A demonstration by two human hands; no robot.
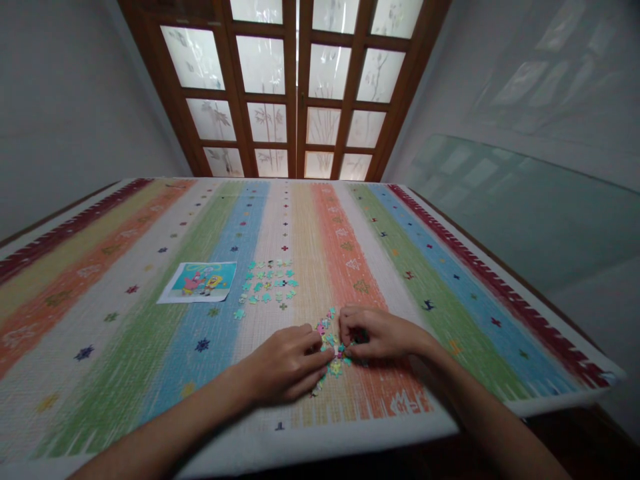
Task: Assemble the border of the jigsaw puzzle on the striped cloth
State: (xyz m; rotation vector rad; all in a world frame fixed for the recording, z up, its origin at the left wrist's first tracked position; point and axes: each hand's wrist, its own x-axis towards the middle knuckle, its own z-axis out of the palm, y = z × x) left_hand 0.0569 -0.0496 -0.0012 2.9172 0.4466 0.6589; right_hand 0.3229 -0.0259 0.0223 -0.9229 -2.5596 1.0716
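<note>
A small heap of jigsaw puzzle pieces, mostly teal with pink and yellow bits, lies near the front of the table. From the left, my left hand reaches into it, its fingers bent and closed on a piece at the heap's edge. My right hand is curled at the other side, thumb and finger pinching a small teal piece. The fingertips of the two hands are close together but apart. Fingers partly hide both held pieces. Farther back, several loose teal pieces lie spread in rough rows.
Left of the spread pieces lies a printed picture of two cartoon figures. A striped cloth covers the table, whose front edge runs below my forearms. Wooden glazed doors stand beyond, and a glass panel leans at the right wall.
</note>
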